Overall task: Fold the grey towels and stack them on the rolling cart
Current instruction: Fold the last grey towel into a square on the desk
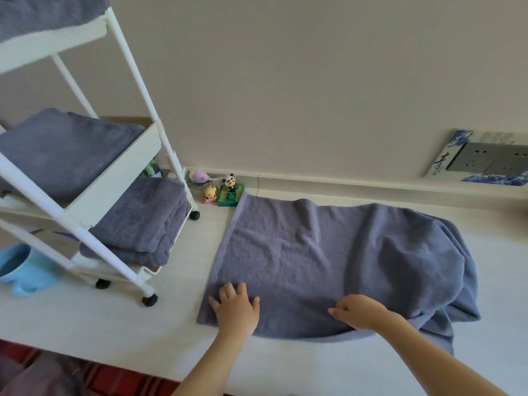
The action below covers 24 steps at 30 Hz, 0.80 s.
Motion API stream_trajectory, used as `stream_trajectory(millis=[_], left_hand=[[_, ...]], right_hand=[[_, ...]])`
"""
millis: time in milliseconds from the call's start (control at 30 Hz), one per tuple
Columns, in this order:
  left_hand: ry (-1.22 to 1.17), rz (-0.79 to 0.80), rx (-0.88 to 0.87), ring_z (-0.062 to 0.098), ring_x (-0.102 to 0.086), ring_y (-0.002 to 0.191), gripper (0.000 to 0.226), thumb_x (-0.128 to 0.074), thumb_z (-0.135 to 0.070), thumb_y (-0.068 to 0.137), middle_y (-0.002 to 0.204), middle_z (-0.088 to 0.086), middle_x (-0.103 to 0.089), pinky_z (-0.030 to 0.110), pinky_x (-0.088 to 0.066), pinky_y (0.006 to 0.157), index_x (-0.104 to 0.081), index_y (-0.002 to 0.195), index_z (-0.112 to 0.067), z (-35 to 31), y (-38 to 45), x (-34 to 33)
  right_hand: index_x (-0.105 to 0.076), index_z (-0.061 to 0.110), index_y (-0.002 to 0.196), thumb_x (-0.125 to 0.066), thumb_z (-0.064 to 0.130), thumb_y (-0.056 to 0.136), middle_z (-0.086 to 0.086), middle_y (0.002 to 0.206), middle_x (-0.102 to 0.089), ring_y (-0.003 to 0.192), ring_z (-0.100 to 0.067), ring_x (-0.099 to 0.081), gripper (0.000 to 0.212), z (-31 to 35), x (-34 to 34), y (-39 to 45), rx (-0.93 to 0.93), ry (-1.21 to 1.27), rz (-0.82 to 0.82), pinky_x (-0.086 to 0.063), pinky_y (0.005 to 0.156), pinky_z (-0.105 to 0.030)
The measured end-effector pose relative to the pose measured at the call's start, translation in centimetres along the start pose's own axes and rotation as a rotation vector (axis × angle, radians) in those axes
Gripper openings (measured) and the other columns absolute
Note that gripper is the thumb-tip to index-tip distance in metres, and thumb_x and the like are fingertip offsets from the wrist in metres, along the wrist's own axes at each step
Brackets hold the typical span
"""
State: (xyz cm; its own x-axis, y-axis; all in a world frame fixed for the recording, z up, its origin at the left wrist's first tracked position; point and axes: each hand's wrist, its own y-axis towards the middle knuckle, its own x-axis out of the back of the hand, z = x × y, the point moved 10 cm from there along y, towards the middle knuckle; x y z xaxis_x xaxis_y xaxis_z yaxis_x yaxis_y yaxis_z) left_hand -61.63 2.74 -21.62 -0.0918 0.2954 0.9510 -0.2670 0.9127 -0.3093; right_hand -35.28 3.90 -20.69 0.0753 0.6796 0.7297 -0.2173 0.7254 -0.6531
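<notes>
A grey towel (328,252) lies spread on the pale table, its right end rumpled and doubled over. My left hand (235,308) presses flat on the towel's near-left corner with fingers spread. My right hand (361,311) rests on the near edge further right, fingers loosely bent toward the left. The white rolling cart (137,155) stands at the left with folded grey towels on its tiers: one on the top tier (43,15), one on the middle (65,150), a stack on the bottom (143,224).
Small toy figures, a panda (230,181) and a yellow one (210,194), sit by the wall behind the towel's far-left corner. A blue mug (20,267) stands left of the cart. A wall socket plate (491,161) is at the right. The table's near edge runs below my arms.
</notes>
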Motion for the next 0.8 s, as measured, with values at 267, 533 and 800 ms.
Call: stream_trajectory(millis=[267, 533, 800], left_hand=[[-0.056, 0.122, -0.218, 0.034, 0.018, 0.143, 0.071, -0.020, -0.059, 0.096, 0.156, 0.012, 0.024, 0.057, 0.008, 0.112, 0.011, 0.150, -0.027, -1.6, 1.1, -1.7], [-0.024, 0.159, -0.185, 0.033, 0.027, 0.141, 0.076, -0.016, -0.062, 0.094, 0.152, 0.014, 0.031, 0.059, 0.015, 0.110, 0.019, 0.148, -0.024, -0.2, 1.6, -2.9], [-0.046, 0.008, -0.276, 0.036, 0.002, 0.145, 0.067, -0.024, -0.059, 0.094, 0.158, 0.017, -0.005, 0.060, 0.006, 0.111, -0.019, 0.150, -0.023, -4.6, 0.5, -1.9]], right_hand=[[-0.021, 0.032, 0.148, -0.028, 0.053, 0.096, 0.002, 0.157, -0.016, 0.143, -0.025, -0.014, 0.057, 2.6, 1.7, 1.8, 0.011, -0.110, -0.322, -0.015, 0.116, -0.036], [0.027, 0.024, 0.142, 0.050, 0.073, 0.026, -0.008, 0.156, 0.021, 0.144, -0.027, 0.016, 0.128, -0.5, -3.2, 1.0, -0.161, -0.083, -0.261, 0.008, 0.115, -0.041], [0.007, 0.026, 0.150, 0.046, 0.074, 0.042, -0.009, 0.158, -0.005, 0.141, -0.036, -0.019, 0.124, 1.3, -4.1, -1.0, -0.217, -0.090, -0.278, -0.023, 0.111, -0.043]])
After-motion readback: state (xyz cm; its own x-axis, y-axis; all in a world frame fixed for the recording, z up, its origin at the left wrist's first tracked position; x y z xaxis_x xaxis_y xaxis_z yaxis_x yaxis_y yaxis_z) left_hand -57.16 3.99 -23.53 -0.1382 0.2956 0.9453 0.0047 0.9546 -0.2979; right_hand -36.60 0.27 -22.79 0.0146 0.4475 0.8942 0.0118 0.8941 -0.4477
